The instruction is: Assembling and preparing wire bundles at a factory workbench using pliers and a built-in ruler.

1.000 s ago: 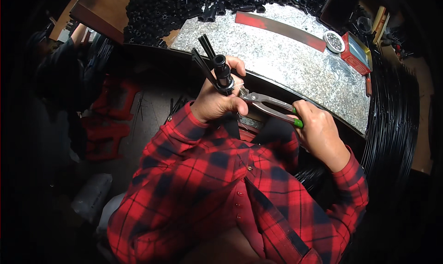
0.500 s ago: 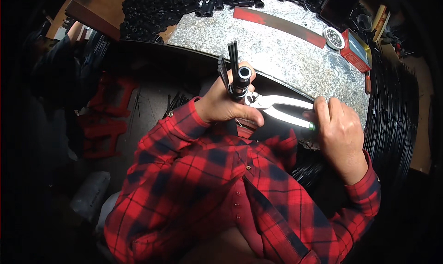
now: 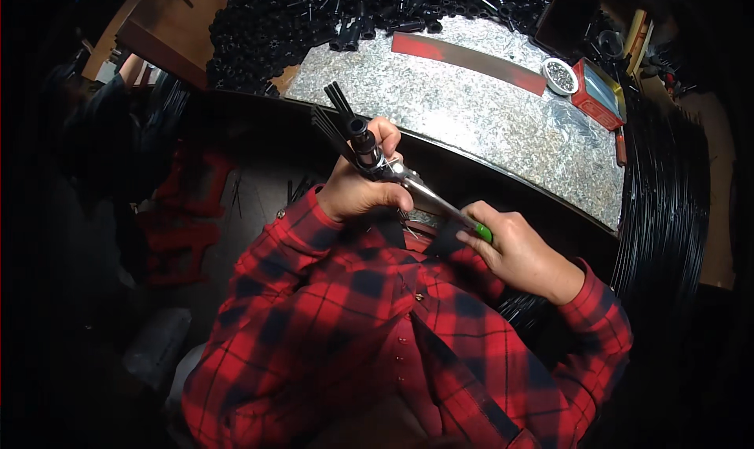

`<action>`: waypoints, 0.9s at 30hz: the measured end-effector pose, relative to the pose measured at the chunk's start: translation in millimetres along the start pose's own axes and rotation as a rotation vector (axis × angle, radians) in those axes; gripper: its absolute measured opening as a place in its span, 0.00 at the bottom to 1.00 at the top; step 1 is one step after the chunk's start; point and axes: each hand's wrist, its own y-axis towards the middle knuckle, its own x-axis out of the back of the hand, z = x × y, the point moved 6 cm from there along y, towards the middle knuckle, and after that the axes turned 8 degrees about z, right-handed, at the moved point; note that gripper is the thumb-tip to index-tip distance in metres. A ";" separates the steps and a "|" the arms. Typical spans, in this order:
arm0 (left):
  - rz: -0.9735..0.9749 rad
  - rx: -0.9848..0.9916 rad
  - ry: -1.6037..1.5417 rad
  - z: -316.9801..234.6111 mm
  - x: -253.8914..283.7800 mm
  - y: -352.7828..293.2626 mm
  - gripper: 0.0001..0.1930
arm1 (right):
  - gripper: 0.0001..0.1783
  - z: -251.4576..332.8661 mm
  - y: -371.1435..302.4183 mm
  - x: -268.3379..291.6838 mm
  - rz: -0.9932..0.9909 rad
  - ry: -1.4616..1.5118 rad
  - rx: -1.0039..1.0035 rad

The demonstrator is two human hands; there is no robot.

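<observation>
My left hand [image 3: 353, 194] is closed around a black tubular part [image 3: 363, 141], whose round open end faces up. Thin black rods [image 3: 330, 133] fan out from this part toward the upper left. In my right hand [image 3: 525, 254] are metal pliers [image 3: 436, 201] with green handle ends, the fingers wrapped round the handles. The pliers' jaws meet the base of the tubular part beside my left hand; exactly what they grip is too small to tell. The handles appear edge-on, so their spread is hidden.
Beyond my hands is a speckled worktop [image 3: 487, 135] with a dark red strip [image 3: 471, 62], a white bowl of small metal pieces [image 3: 561, 77] and a red box [image 3: 598, 95]. Black tubular parts [image 3: 314, 25] are heaped at the back. Long black rods [image 3: 667, 205] lie at right.
Both hands, the tubular part and the pliers have moved left. The pliers have turned from handles seen spread to edge-on, and my right hand has come nearer my body, wrapping the handles.
</observation>
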 end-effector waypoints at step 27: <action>-0.027 -0.159 -0.031 -9.5 3.9 -5.7 0.32 | 0.14 1.2 3.0 4.7 -0.072 -0.074 -0.013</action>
